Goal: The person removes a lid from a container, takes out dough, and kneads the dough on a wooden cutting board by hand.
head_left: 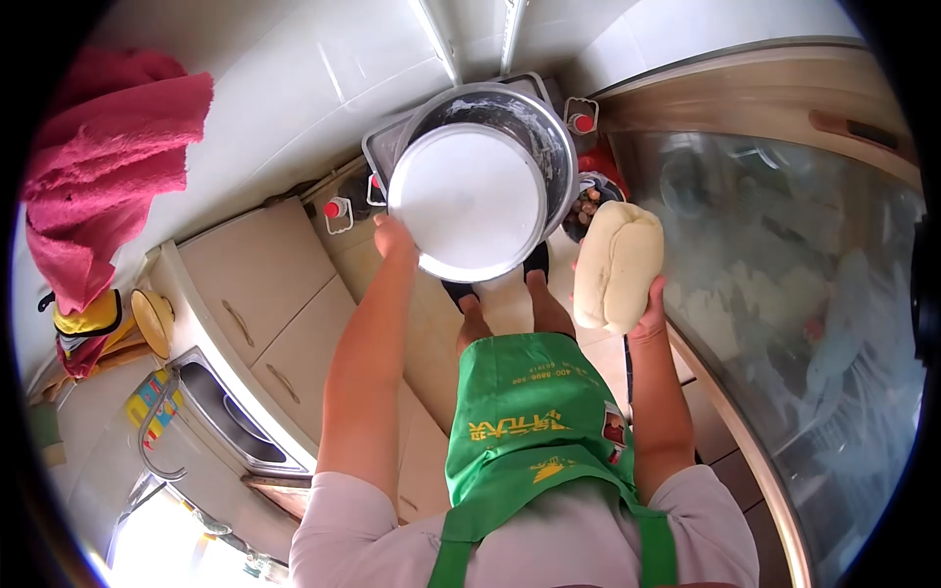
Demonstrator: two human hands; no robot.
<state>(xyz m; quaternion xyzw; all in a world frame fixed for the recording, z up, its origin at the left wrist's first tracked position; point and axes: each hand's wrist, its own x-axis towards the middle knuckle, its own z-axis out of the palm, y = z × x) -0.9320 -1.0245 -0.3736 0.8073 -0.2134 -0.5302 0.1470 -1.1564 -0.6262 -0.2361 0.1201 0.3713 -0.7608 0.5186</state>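
Observation:
At the left rim of a round white lid, my left hand is closed on the edge. The lid is tilted and covers part of a large metal basin, whose inner wall carries whitish smears. On the right, my right hand supports a big pale lump of dough from below and the side. A crease runs along the dough, which is held apart from the basin. Most of the right fingers are hidden behind it.
Jugs with red caps stand by the wall. A dark bowl of round brownish items sits near the dough. Cabinets and a sink are left, a glass-panelled door right. A pink towel hangs upper left.

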